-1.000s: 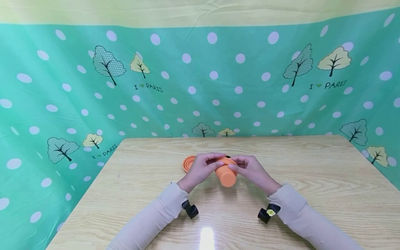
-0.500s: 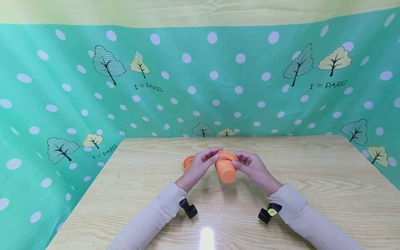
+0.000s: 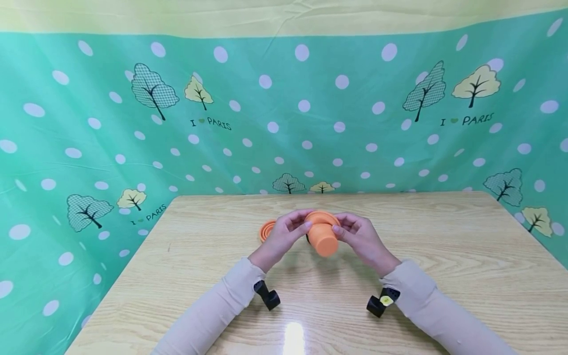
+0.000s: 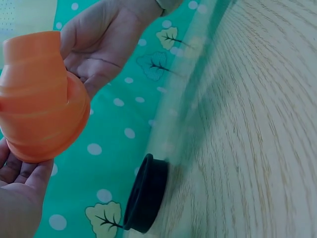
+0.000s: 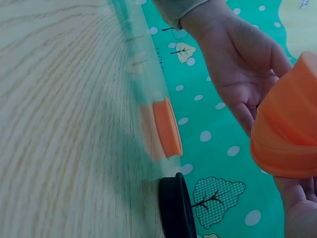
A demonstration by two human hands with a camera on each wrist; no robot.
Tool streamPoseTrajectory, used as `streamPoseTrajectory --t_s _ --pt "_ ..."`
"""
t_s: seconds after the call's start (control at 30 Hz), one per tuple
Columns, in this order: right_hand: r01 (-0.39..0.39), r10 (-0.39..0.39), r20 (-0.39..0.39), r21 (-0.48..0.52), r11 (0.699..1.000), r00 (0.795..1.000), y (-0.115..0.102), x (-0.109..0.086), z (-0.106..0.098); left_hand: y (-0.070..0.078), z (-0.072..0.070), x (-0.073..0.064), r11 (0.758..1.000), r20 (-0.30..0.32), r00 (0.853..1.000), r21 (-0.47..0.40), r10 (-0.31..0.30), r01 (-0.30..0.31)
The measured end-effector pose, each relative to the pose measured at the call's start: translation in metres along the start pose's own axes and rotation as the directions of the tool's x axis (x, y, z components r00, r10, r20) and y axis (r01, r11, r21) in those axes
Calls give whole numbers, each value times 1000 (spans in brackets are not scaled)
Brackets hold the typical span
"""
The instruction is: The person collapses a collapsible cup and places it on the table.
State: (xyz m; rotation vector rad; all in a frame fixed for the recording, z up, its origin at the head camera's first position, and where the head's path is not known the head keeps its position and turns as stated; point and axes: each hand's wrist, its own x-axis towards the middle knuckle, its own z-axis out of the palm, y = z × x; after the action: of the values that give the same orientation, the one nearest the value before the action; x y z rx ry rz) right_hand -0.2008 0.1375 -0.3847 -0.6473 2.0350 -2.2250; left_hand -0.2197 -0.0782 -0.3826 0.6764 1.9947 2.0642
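Observation:
An orange collapsible cup (image 3: 324, 235) is held up between both hands, its narrow base tipped toward me. My left hand (image 3: 284, 234) grips the wide rim from the left, thumb on the ridged wall. From the right, my right hand (image 3: 365, 240) grips the same rim with its thumb against the wall. In the left wrist view the wall of the cup (image 4: 37, 99) is partly folded, with a step on one side. Behind it on the table, a black ring-shaped piece (image 4: 147, 194) stands mostly hidden from the head view.
A flat orange piece with concentric rings (image 3: 267, 230) lies on the wooden table (image 3: 213, 217), partly behind the left hand. A green dotted cloth (image 3: 248, 113) hangs behind the table. Small black devices are strapped at both wrists.
Both hands have raised the cup slightly and tilted it, and more of its rim shows. The thumbs have shifted along the wall. The flat orange piece has stayed in place.

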Motion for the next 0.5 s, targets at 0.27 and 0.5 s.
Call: streamPoseTrajectory --t_s 0.27,0.5 --pt "-5 5 -9 13 1000 1000 0 -1 1 -1 2 2 994 -63 998 111 14 -7" --pt "-71 72 5 -40 997 997 -1 1 -1 -4 1 3 988 -87 996 155 17 -3"
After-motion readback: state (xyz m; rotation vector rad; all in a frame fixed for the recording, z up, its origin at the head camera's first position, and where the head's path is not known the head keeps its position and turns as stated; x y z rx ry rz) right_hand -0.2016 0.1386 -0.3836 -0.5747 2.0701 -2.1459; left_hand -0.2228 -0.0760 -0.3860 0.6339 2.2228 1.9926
